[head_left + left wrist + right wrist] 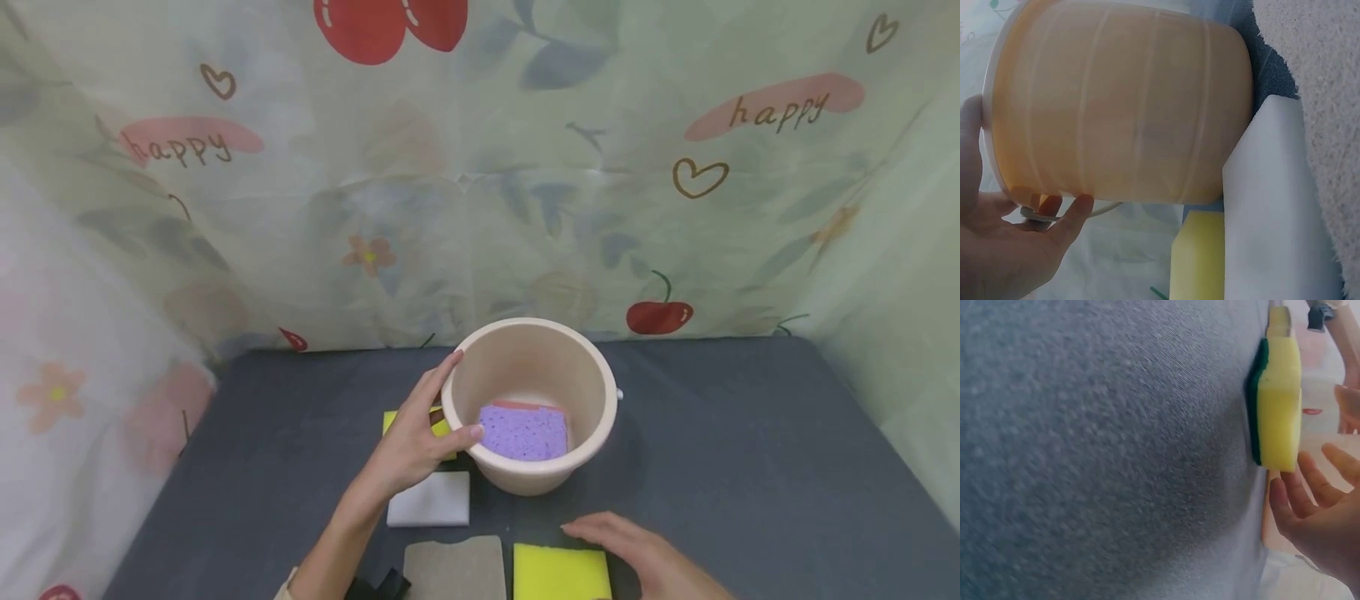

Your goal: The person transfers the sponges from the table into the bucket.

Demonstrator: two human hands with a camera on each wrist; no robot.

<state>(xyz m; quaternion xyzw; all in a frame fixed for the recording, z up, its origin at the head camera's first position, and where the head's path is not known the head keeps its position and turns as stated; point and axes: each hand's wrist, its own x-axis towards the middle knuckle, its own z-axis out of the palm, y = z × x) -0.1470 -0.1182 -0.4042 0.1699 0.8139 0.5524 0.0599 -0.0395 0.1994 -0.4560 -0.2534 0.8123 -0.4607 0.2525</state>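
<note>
My left hand [408,446] holds the cream plastic bucket [525,479] by its left rim, thumb over the edge and fingers along the outside wall. Inside the bucket lies a purple sponge [523,433], a strip of red [543,407] showing behind it. In the left wrist view the bucket's ribbed side [1129,106] and its thin handle [1107,209] show near my fingers. My right hand [637,550] is empty, fingers loosely extended beside the front yellow sponge [561,571]. That sponge has a dark green layer [1260,406] underneath, seen in the right wrist view.
Left of the front yellow sponge lies a grey-beige pad [455,571]. Behind it are a white sponge block [429,500] and another yellow sponge [392,419], partly hidden by my left hand. A printed curtain [465,250] hangs behind the dark cloth-covered table [720,467].
</note>
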